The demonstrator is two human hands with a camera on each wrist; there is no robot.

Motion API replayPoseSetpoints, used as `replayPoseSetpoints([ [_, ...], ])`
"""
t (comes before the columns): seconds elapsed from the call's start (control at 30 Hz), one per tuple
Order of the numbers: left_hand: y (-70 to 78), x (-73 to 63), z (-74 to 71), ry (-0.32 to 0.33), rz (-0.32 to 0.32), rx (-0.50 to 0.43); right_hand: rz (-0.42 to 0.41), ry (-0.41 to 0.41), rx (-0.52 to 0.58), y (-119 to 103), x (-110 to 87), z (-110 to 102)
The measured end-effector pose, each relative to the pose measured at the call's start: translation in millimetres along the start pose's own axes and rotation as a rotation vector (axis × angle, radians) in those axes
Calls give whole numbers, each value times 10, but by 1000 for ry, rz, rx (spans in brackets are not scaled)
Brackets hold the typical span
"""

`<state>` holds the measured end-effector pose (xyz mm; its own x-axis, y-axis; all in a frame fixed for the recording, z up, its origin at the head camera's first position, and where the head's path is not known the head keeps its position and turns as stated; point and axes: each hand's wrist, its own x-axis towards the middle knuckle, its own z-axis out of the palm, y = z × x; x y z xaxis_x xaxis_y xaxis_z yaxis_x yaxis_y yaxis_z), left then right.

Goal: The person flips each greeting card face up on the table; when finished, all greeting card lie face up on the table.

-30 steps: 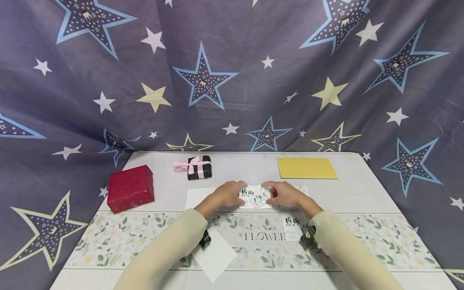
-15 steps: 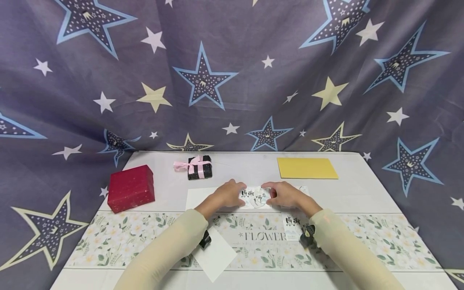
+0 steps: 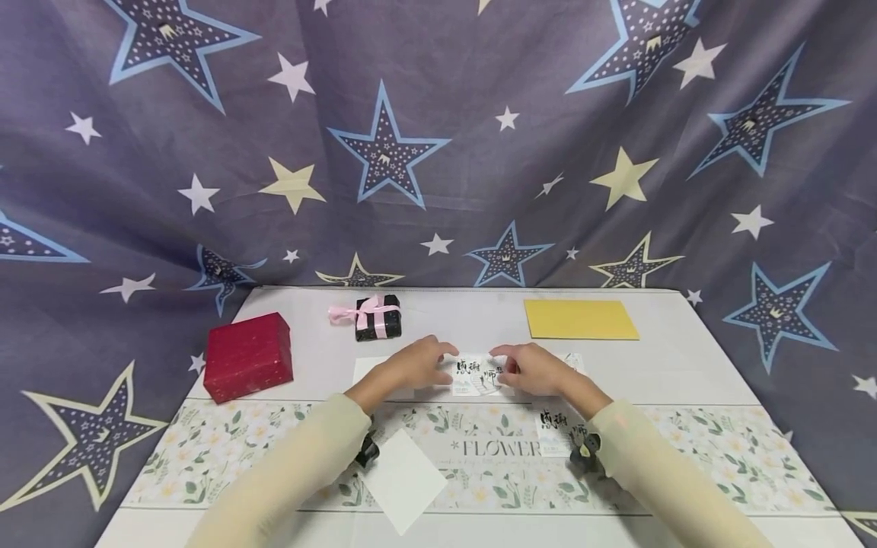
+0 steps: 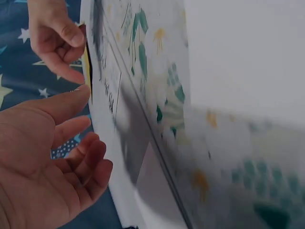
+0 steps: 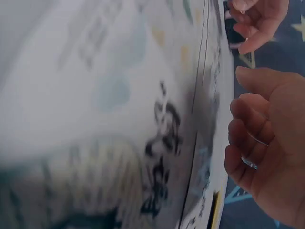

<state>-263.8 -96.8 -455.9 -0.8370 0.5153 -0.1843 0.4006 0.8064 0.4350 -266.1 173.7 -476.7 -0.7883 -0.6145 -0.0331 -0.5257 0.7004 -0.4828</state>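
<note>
While flat, card [image 3: 473, 375] lengthwise left-to-right

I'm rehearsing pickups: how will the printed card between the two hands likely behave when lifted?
The printed card is probably light, since it looks thin. Lying flat, it seems unlikely to roll. It may be fairly stiff, as no curl shows.
</note>
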Motion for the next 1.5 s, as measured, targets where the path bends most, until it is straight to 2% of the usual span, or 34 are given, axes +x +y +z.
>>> replayPoseSetpoints([
  [0.2, -103, -173, -95, -18, 40, 1, -101, 6, -10, -245, -34, 64],
  [0.4, -234, -438, -71, -57, 76, -20, -146, -48, 49, -516, -104, 245],
  [0.57, -349, -665, -46, -95, 110, -48, -168, -92, -4, -706, -189, 395],
  [0.77, -445, -887, 3, -120, 155, -81, -239, -132, -34, -898, -244, 476],
  [0.83, -443, -951, 11, -139, 148, -93, -246, -146, -38, -941, -245, 507],
  [0.97, -432, -1040, 14, -224, 88, -119, -259, -176, -54, -1002, -248, 597],
  [1.1, -472, -1100, 29, -279, 48, -97, -286, -179, -99, -1053, -258, 645],
  [1.2, -501, -1129, 53, -269, 63, -76, -289, -183, -117, -1066, -277, 647],
  [1.5, -558, -1183, 126, -182, 185, -34, -324, -188, -127, -1039, -271, 690],
])
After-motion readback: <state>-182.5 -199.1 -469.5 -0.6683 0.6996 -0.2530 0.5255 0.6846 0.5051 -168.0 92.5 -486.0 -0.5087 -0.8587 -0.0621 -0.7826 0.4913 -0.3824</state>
